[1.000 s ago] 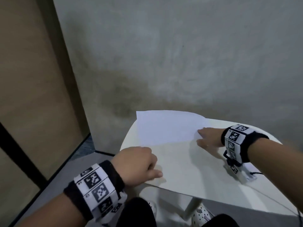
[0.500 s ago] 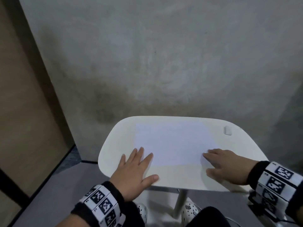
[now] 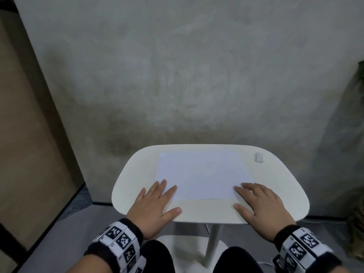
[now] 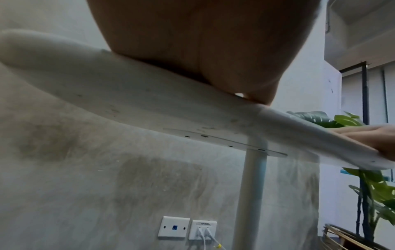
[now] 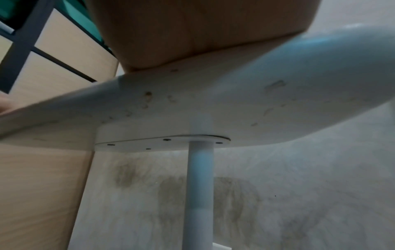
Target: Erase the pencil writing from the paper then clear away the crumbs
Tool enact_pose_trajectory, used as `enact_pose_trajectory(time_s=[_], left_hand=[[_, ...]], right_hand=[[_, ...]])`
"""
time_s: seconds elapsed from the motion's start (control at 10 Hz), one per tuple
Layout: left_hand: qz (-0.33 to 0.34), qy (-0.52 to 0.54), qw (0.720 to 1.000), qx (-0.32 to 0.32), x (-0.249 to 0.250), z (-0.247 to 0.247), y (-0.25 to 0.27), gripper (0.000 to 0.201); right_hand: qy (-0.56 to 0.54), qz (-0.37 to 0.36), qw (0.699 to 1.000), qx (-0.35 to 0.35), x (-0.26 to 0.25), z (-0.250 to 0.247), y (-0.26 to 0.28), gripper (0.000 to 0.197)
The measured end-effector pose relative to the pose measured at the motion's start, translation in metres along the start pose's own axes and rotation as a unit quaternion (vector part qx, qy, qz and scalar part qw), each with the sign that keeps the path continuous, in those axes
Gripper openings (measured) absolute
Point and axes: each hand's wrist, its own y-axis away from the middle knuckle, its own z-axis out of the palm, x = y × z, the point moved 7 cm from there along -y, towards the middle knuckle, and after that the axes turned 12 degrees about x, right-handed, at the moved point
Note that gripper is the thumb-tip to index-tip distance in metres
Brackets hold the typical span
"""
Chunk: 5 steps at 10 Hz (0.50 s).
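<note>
Comparing with a second ago, I see the white rectangular paper sheet [image 3: 202,174] now flat mid-frame on the rounded white bench [image 3: 275,194]; both hands, left [image 3: 151,205] and right [image 3: 260,203], lie released, flat-fingered on its lower corners, suggesting crumbs are shaken off; small white eraser [image 3: 259,157] sits upper right.

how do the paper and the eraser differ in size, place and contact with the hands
The paper is a large flat sheet; the eraser is a small block. The paper lies mid-table; the eraser sits near the far right corner, apart from it. The left hand and right hand rest flat on the paper's near corners; neither touches the eraser. Both are pale and lie on the white table.
</note>
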Motion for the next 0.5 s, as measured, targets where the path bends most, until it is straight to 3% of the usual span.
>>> enact_pose_trajectory(time_s=[0.3,0.4,0.5], left_hand=[[0.023,-0.012,0.999,0.029,-0.003,0.001,-0.003,0.092],[0.032,-0.02,0.996,0.083,-0.009,0.006,-0.004,0.084],[0.038,-0.05,0.993,0.1,-0.014,0.008,-0.009,0.078]], right_hand=[[0.019,0.002,1.0,0.024,0.0,0.0,0.005,0.065],[0.009,-0.01,0.997,0.079,0.003,0.002,0.003,0.05],[-0.001,-0.032,0.986,0.162,0.006,0.004,-0.001,0.052]])
